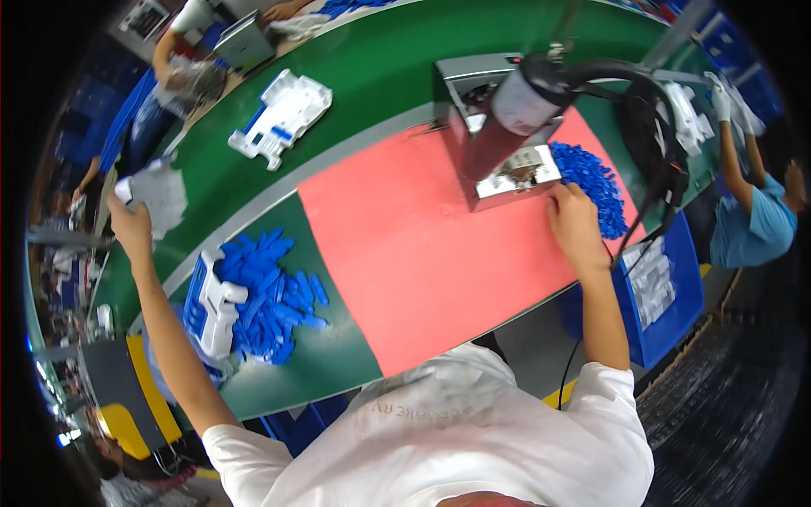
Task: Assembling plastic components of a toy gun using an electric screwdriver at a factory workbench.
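Observation:
Stretched out to the far left, my left hand (131,226) is closed on the edge of a white plastic housing (163,196), which is blurred and lies over the green belt. My right hand (578,226) is by the front right corner of a metal fixture (515,179). Its fingers are curled together, and whatever they may hold is hidden. Above the fixture rises a bench machine with a dark cylindrical head (517,106). Small blue plastic pieces (596,182) lie heaped just beyond my right hand.
A pink mat (431,262) covers the bench's middle. Longer blue strips (266,296) are piled at left beside a white-and-blue housing (211,304). Another housing (281,118) rests on the green belt (372,76). A blue bin (676,313) holds white parts. Co-workers stand at far left and right.

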Available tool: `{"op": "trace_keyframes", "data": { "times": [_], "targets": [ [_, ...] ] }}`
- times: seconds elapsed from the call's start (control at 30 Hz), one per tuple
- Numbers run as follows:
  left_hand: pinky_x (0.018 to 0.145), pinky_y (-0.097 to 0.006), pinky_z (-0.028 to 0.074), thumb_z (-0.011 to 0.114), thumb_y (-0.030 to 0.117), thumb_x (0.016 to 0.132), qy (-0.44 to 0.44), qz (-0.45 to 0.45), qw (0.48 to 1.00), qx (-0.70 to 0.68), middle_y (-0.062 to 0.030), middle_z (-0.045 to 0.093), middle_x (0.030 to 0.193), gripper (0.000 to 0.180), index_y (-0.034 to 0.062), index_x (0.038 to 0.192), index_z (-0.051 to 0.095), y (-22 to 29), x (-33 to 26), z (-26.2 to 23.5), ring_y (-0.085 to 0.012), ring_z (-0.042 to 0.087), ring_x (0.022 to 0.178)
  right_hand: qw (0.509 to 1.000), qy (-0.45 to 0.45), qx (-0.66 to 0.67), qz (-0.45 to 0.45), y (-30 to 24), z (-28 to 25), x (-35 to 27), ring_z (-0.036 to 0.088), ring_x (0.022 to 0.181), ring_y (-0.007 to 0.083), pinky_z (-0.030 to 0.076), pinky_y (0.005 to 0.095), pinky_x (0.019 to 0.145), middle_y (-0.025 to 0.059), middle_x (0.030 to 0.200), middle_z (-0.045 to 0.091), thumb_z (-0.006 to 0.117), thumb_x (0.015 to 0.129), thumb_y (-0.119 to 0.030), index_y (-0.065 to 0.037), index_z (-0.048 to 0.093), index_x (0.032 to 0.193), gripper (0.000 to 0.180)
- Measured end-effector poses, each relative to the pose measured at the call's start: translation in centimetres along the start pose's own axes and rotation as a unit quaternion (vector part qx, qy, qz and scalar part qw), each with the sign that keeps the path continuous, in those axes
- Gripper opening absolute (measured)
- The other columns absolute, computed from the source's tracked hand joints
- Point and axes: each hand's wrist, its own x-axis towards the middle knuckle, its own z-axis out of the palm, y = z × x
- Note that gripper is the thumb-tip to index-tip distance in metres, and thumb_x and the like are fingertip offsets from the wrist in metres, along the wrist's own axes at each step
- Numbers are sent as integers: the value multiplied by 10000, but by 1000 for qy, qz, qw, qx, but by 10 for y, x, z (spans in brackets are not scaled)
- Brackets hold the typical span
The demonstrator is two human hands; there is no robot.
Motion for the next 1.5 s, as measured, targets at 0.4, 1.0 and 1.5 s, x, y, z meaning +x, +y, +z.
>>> {"op": "trace_keyframes", "data": {
  "times": [0.4, 1.0, 1.5],
  "targets": [
    [874, -326, 495, 471, -186, 638, -266, -360, 545, -709, -98, 564, 1191, 683, -8, 1297, 444, 220, -228, -47, -217, 581, 1096, 901, -214, 378, -12, -113, -66, -59, 593, 742, 144, 459, 251, 659, 92, 855, 612, 566, 846, 56, 43, 650, 963, 144],
    [927, -425, 386, 665, 96, 748, -339, 324, 878, -98, -95, 554, 1094, 307, 89, 1055, 666, 159, -256, -94, -278, 509, 1062, 863, -302, 247, -323, -231, 65, 11, 652, 776, 274, 508, 359, 691, 140, 858, 651, 638, 774, 20, 10, 690, 933, 167],
    [687, -249, 529, 767, -8, 760, -308, -150, 759, -554, -81, 682, 885, 207, -11, 923, 639, 185, -254, -96, -122, 654, 758, 739, -432, 484, -182, -242, 31, 11, 641, 780, 127, 523, 272, 708, 89, 901, 667, 691, 828, -28, -2, 696, 1003, 178]
  ]
}}
